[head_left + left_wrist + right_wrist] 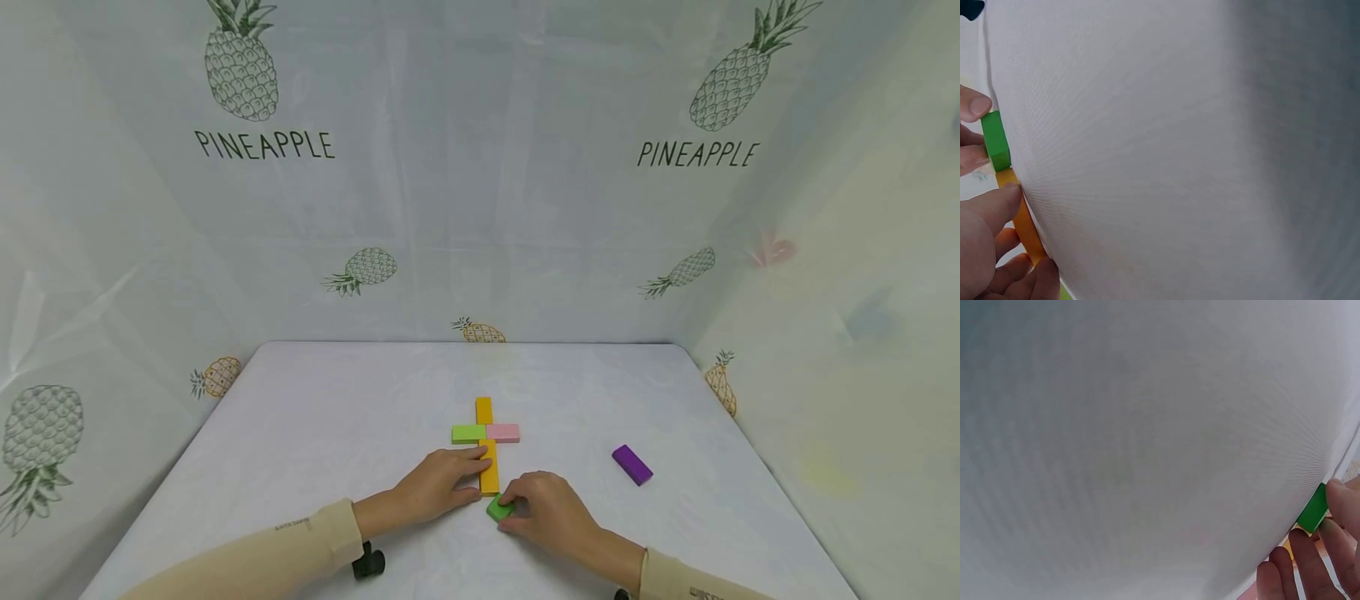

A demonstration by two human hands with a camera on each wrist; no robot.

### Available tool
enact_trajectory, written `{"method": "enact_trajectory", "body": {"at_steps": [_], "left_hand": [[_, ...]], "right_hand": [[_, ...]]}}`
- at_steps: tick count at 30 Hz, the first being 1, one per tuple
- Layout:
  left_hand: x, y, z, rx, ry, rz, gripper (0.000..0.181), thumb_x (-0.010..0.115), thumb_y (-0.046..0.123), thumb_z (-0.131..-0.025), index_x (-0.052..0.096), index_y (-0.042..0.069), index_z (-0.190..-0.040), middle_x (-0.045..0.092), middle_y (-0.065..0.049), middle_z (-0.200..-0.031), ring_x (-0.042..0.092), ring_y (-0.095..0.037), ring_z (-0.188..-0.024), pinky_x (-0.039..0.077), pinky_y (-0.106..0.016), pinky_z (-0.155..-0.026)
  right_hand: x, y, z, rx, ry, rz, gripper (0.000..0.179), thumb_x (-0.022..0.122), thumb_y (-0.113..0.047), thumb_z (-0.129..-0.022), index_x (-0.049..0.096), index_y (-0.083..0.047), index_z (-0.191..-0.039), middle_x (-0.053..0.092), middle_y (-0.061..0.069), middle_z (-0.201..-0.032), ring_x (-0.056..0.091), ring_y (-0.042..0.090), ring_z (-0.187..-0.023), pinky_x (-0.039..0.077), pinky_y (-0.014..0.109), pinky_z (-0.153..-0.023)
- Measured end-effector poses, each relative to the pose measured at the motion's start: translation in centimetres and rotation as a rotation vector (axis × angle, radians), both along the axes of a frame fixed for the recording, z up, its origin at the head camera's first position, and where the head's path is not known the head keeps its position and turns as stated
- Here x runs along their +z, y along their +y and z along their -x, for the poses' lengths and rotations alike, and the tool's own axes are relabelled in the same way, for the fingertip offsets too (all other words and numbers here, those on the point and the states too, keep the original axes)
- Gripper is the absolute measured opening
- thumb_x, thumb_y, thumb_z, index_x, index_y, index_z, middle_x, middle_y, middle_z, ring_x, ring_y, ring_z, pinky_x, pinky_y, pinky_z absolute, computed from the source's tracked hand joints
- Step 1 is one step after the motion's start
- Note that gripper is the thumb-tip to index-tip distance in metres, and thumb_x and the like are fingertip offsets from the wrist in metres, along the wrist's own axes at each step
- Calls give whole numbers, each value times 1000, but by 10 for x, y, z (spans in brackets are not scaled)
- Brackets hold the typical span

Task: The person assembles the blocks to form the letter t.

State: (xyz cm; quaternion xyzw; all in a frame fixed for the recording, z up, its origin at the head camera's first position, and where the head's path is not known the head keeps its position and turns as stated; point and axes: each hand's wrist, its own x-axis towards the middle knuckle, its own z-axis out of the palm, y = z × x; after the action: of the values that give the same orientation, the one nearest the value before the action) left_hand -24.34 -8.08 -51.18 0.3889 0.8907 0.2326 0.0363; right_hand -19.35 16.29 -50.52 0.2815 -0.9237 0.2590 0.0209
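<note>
My left hand (442,483) holds a yellow-orange block (490,479) on the table, fingers reaching over it and thumb at its left edge near the lower end. My right hand (551,512) pinches a small green block (498,508) between thumb and fingers, right at the near end of that yellow-orange block. In the left wrist view, the green block (996,140) stands end to end with the yellow-orange one (1025,225). Beyond the left fingertips, a light green block (468,434) and a pink block (503,432) meet side by side, with another yellow-orange block (483,410) above them.
A purple block (632,465) lies apart on the right side of the white-covered table (337,400). A pineapple-printed cloth (480,167) hangs behind and around the sides. A small black device (368,562) shows beside the left cuff.
</note>
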Motion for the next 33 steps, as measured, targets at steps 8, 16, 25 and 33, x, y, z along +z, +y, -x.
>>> {"method": "enact_trajectory", "body": {"at_steps": [8,16,25,33], "left_hand": [[-1,0,0,1,-2,-1,54,77,25,-100,61,8,-149,54,-7,-158,54,-21,-145,49,-42,-115],[-1,-1,1,0,2,3,54,77,25,-100,61,7,-149,54,-7,-158,53,-20,-145,48,-43,-116],[-1,-1,0,-10,12,-6,53,77,24,-101,61,6,-149,54,-9,-158,54,-21,-144,48,-43,-116],[0,-1,-1,-11,12,-3,54,77,23,-100,61,6,-149,54,-9,-157,54,-21,-144,49,-42,-115]], "right_hand": [[3,0,0,7,-44,-14,24,95,-29,-81,84,-19,-100,75,-19,-93,64,-3,-86,59,33,-87],[5,2,0,47,-35,2,24,94,-26,-82,83,-17,-102,75,-17,-94,66,-2,-89,59,32,-88],[4,7,-1,61,-57,38,32,94,-25,-82,82,-17,-111,75,-15,-103,66,0,-94,60,29,-89],[12,24,-4,24,-8,48,35,93,-19,-83,79,-18,-115,75,-11,-110,68,9,-99,61,34,-90]]}}
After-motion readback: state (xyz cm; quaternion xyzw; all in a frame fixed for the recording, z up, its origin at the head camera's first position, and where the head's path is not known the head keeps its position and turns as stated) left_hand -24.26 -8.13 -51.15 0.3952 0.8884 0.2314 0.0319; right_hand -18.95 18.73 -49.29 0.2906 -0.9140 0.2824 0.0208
